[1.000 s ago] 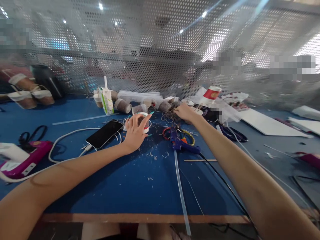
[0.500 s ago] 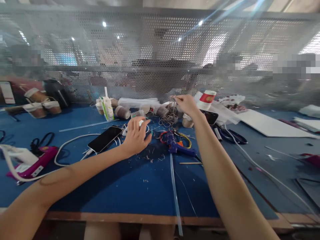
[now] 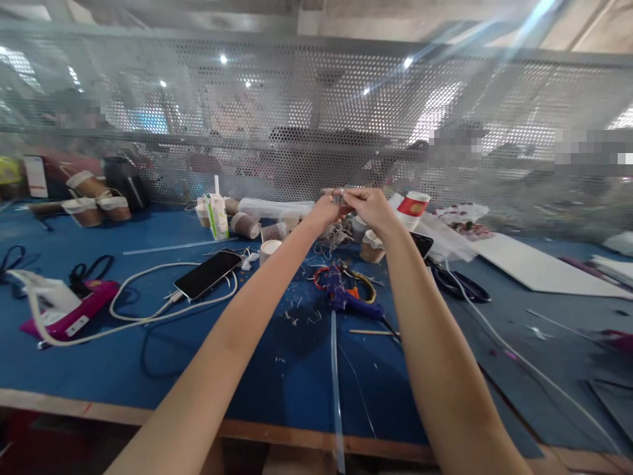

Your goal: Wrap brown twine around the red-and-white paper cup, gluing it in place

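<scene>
My right hand [image 3: 370, 206] is raised over the back of the bench, its fingertips pinching thin string drawn up from a tangled heap of string [image 3: 332, 243]. My left hand [image 3: 326, 210] is closed too and meets the right fingertips at the same string; the exact grip is small and partly hidden. Below the hands lies a blue glue gun [image 3: 346, 297] beside a ring of red and yellow wire [image 3: 366, 285]. A clear glue stick [image 3: 335, 382] extends from it toward the front edge. A small paper-topped cup [image 3: 270, 249] stands by my left forearm.
On the left are a phone [image 3: 208, 274] with a white cable and a magenta power strip [image 3: 74, 316]. Several small brown cups [image 3: 84, 210] and a drink carton [image 3: 217, 218] stand farther back. A white board [image 3: 539, 264] lies right. A perforated metal screen [image 3: 316, 99] closes the back.
My left hand has moved right and away from me, from open above the small cup to closed beside my right hand. The right hand stays raised with the string. The view has shifted slightly.
</scene>
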The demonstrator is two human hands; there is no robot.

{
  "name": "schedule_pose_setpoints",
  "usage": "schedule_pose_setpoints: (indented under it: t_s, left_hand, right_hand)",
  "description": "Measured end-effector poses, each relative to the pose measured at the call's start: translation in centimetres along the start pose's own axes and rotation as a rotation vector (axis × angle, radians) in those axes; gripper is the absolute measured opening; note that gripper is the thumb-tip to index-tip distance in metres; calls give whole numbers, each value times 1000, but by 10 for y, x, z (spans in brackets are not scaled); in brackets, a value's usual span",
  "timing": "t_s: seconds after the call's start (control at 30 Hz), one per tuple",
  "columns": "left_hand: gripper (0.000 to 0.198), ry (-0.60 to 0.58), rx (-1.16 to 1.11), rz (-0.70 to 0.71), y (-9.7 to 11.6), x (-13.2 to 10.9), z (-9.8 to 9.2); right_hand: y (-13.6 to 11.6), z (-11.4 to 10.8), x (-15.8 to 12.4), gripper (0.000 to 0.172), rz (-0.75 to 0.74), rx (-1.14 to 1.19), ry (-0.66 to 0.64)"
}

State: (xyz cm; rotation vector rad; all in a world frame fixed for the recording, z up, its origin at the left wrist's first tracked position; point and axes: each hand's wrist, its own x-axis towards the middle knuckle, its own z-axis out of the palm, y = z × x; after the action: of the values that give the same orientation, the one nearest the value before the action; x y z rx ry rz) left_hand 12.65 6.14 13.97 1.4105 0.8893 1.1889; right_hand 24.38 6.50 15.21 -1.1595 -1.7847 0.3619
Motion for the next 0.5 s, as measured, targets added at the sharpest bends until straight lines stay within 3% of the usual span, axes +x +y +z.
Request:
schedule_pose_setpoints:
  t_s: [0.13, 0.2, 0.27, 0.33, 0.5]
  left_hand:
    - [26, 88, 6, -23, -9, 8, -2]
    - [28, 106, 7, -27, -12, 13, -8]
    - [28, 111, 7, -8, -12, 17, -14]
    - [27, 111, 29, 14, -11, 19, -16]
    - [31, 162, 158, 81, -4, 17, -17]
  right_hand:
    - [0, -22, -2, 37, 90, -129, 38]
    - [1, -31, -3, 44, 235, -235, 40]
    - [1, -30, -5, 34, 383, -219, -40]
    - [0, -17, -9, 17, 461, -61, -124]
    - [1, 30, -16, 15, 464, 249, -131]
